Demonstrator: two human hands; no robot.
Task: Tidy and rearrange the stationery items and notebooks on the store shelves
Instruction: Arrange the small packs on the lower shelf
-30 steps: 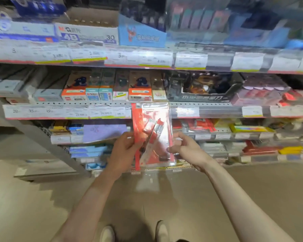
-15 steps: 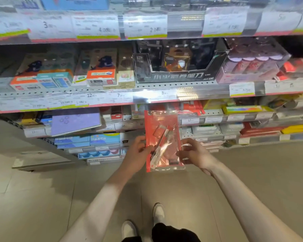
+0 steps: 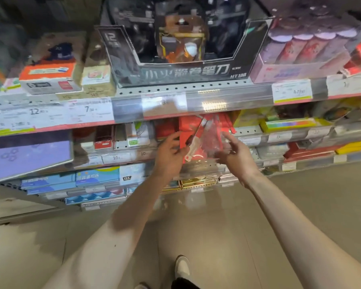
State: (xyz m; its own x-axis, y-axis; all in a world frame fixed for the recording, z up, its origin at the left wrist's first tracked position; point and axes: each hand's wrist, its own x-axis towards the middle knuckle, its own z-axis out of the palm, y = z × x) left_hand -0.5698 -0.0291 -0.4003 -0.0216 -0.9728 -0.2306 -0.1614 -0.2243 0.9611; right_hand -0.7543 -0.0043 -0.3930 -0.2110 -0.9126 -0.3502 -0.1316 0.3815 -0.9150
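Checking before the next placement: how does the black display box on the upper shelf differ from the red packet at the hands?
The black display box is rigid card standing upright on the upper shelf; the red packet is a flat, clear-fronted bag one shelf lower. The box stands untouched; the packet lies between the left hand and right hand, fingers at its edges. Both face the aisle.

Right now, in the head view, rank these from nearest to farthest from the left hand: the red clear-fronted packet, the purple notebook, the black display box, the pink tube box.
1. red clear-fronted packet: just right of the left hand, touching its fingers.
2. black display box: shelf above, straight up.
3. purple notebook: far left, same shelf level.
4. pink tube box: upper right.
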